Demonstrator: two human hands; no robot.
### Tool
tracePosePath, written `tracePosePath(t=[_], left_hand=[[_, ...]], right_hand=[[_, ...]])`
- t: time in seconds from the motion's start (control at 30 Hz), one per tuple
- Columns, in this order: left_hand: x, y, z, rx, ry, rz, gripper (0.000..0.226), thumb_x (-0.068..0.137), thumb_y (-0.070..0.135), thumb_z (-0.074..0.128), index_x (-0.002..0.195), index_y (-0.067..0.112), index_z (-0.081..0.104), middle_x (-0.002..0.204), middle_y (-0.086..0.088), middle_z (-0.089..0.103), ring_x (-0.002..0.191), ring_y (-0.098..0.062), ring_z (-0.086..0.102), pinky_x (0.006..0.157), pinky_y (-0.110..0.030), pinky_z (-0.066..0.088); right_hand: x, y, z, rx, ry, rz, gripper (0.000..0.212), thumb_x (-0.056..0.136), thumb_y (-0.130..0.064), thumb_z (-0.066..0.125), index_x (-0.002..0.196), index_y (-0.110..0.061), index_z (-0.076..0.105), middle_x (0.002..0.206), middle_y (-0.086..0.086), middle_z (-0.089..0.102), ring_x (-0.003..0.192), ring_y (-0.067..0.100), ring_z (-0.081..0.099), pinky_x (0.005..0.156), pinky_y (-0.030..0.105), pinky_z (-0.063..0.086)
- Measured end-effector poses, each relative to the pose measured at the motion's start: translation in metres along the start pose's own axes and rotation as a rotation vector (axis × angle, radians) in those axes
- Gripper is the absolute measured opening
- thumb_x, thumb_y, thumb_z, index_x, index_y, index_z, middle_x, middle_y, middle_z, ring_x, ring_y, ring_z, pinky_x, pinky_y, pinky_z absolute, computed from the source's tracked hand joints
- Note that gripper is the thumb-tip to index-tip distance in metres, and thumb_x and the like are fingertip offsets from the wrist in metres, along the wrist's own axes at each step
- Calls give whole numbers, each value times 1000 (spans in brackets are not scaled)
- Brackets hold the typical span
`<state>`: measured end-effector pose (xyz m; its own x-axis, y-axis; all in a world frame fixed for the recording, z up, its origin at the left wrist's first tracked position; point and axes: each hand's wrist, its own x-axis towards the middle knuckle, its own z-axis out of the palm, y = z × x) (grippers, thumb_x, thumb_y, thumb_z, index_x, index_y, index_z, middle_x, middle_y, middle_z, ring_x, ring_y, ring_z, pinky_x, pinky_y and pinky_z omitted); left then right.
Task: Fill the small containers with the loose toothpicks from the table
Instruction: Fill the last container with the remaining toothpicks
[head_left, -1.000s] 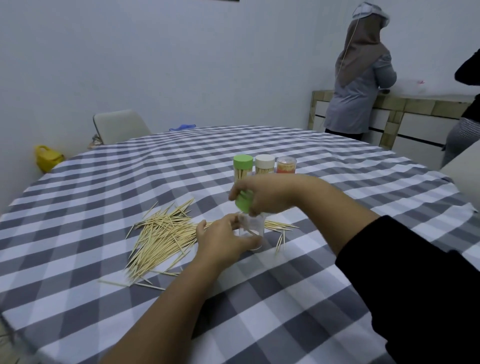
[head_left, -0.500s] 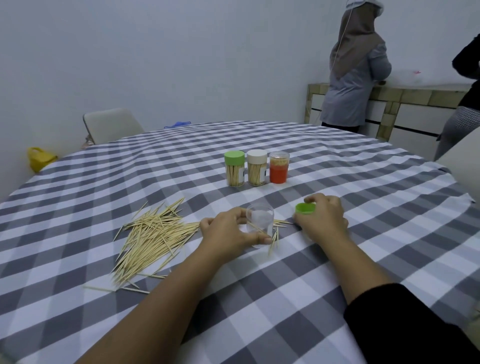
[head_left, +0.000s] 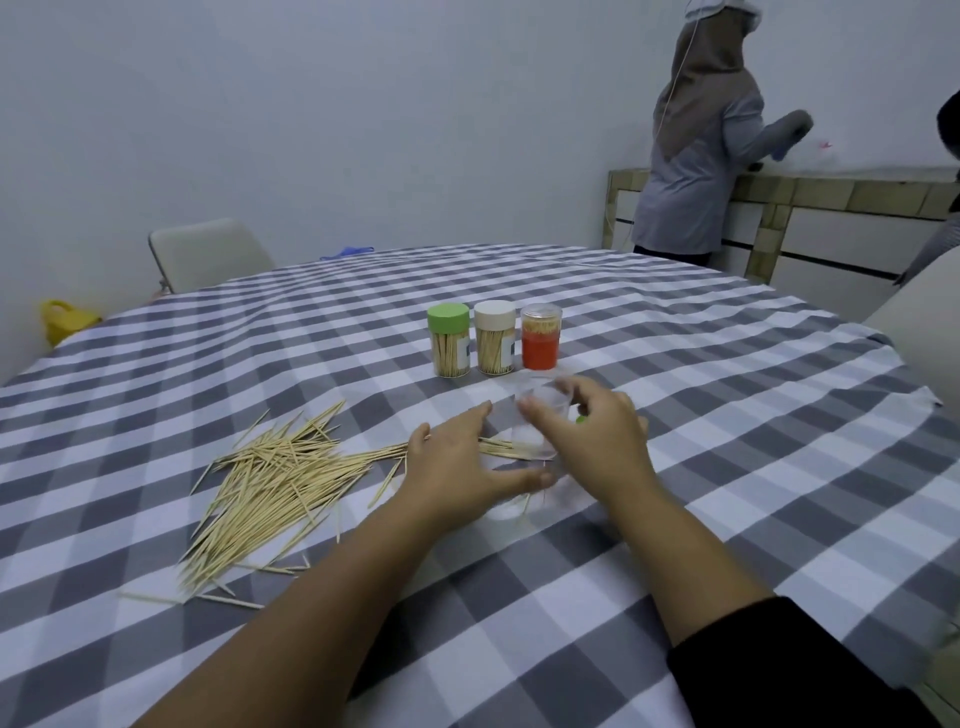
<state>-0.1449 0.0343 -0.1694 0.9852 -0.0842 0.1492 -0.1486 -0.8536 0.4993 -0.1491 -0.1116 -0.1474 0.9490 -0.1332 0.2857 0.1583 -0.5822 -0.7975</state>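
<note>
A pile of loose toothpicks (head_left: 270, 483) lies on the grey-and-white checked tablecloth (head_left: 727, 467), left of my hands. An empty clear container (head_left: 535, 434), lid off and blurred, stands between my hands. My right hand (head_left: 597, 441) grips it near the rim with thumb and fingers. My left hand (head_left: 457, 467) lies spread beside its base, fingers straight, thumb reaching under it. A sliver of the green lid (head_left: 579, 419) shows behind my right hand. Three closed, filled containers stand further back: green-lidded (head_left: 448, 340), white-lidded (head_left: 494, 338) and clear-lidded with a red label (head_left: 541, 338).
A few stray toothpicks (head_left: 498, 448) lie by the clear container. A pale chair (head_left: 208, 254) stands at the far left edge of the table, a yellow bag (head_left: 65, 319) on the floor beyond. A person (head_left: 701, 130) stands at a counter (head_left: 831, 202) at the back right.
My right hand set the green lid down on the cloth, then came back and took the clear container near its rim. My left hand loosened its hold and spread open.
</note>
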Motion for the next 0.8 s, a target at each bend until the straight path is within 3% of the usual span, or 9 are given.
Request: tracePosePath(t=[0.07,0.17,0.23,0.3,0.4,0.57,0.8], left_hand=[[4,9,7,141,-53,21,103,65,83,51,146,24,29,146,5,40,138,-17,31,118,-47,4],[11,17,12,298,-86,108,82,76,78,44,138,24,45,144,5,41,135,-15,31,116,-47,5],[14,16,9,293,-84,160,61,85,68,43,127,27,57,131,6,52,123,-14,42,112,-41,21],[15,12,4,259,-78,192,44,90,54,49,121,27,63,120,6,59,110,-13,49,97,-33,39],[12,7,-8,221,-110,164,31,92,37,56,120,26,65,115,6,61,102,-10,52,90,-27,45],[1,-5,-28,163,-188,56,34,95,24,56,129,26,58,121,4,61,103,-13,55,90,-23,43],[-10,-27,-40,98,-124,-28,35,94,18,57,127,28,61,128,4,60,110,-16,56,90,-20,41]], right_hand=[[3,0,-3,6,79,52,57,83,-55,60,129,-23,53,122,0,53,118,19,40,102,45,36],[3,2,-3,-9,82,79,55,84,-54,59,128,-21,53,124,1,52,118,20,38,100,40,33],[3,3,-1,-25,79,61,55,84,-54,59,128,-22,53,124,0,53,118,19,38,99,39,33],[4,4,1,-35,85,49,57,84,-56,58,130,-22,52,126,-1,53,118,19,38,99,40,34],[2,2,3,-30,71,30,60,83,-57,59,131,-22,51,128,0,52,120,19,38,101,43,36],[-1,-1,9,-57,-18,-13,59,82,-56,60,131,-23,51,131,-1,50,122,20,38,104,46,35],[2,4,17,-40,-39,-23,63,77,-61,62,129,-25,54,129,-2,56,118,18,47,98,45,44]])
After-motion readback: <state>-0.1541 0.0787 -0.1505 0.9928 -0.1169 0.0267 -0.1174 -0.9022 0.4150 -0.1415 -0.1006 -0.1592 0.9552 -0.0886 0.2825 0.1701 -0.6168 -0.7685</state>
